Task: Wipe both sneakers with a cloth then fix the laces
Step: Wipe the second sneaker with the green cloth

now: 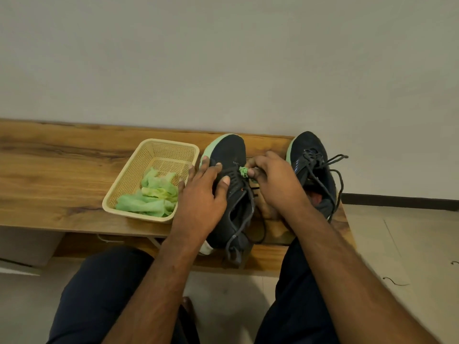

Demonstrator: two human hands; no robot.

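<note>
No readable text, label, brand or number anywhere.

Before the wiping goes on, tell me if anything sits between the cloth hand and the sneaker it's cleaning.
Nothing visible does. The right hand pinches a small green cloth right against the laces of the left sneaker, which the left hand steadies. The other sneaker stands apart to the right, the basket to the left.

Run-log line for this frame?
left hand: steadies left sneaker | right hand: pinches green cloth on laces | right sneaker: untouched
</note>
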